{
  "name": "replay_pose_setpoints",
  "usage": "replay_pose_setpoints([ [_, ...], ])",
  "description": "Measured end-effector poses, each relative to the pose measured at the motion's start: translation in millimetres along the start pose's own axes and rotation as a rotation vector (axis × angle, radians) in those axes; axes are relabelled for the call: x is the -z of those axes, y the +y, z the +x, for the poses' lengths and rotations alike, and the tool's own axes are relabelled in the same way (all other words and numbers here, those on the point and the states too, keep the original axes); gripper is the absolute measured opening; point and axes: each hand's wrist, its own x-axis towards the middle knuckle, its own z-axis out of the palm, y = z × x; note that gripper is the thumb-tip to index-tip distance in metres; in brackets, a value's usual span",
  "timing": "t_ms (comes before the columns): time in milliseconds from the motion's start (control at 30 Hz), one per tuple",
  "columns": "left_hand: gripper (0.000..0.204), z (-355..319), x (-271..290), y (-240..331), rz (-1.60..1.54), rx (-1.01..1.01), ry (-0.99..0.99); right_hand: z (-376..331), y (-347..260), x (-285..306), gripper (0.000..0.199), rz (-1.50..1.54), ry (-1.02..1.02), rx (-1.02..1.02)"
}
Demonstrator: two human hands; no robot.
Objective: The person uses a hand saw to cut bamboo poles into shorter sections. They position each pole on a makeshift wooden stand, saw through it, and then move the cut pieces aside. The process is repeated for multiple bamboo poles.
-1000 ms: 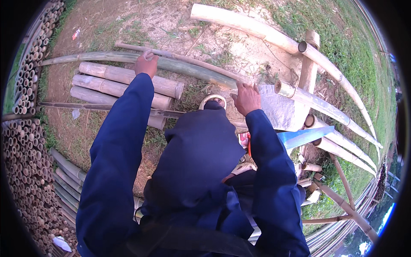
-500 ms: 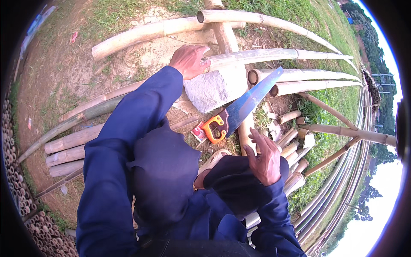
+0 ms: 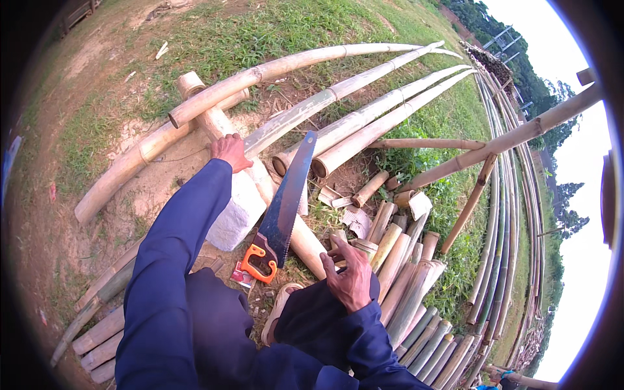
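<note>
My left hand [image 3: 231,153] is closed around the cut end of a pale bamboo pole [image 3: 292,116], which runs away to the far right. Under that end are a thick bamboo crosspiece [image 3: 305,242] and a whitish block of stone [image 3: 238,211]. Just in front of my right knee, a handsaw [image 3: 286,201] with an orange and dark handle leans on the crosspiece, blade pointing up and away. No hand touches it. Above my right knee, my right hand [image 3: 351,278] holds nothing, its fingers loosely bent and apart.
More long bamboo poles [image 3: 383,107] lie on both sides of the held one. Several short bamboo pieces [image 3: 396,260] are piled to my right, beside a raised bamboo rail [image 3: 507,140] on props. A small red packet [image 3: 242,276] lies near the saw handle.
My view has swung to the right, bringing more of the piled bamboo pieces into sight. My left hand stays at the pole's end; my right hand stays above the knee. The saw still leans there.
</note>
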Motion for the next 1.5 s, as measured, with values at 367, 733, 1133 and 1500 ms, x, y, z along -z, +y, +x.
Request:
replay_pose_setpoints([
  [367, 0.06, -42, 26, 14, -0.089, -0.109, 0.029, 7, -13, -9, 0.045, -0.099, -0.185, 0.042],
  [733, 0.063, -294, 55, -148, -0.041, 0.001, 0.065, -17, -51, -7, 0.042, -0.122, -0.248, 0.159],
  [1133, 0.048, -622, 19, -407, 0.178, 0.387, 0.043, -10, -43, -23, 0.044, -0.131, -0.387, 0.218],
  [1500, 0.077, -718, -66, -458, 0.358, 0.728, -0.133, 1, -55, -43, 0.041, -0.068, -0.491, 0.277],
])
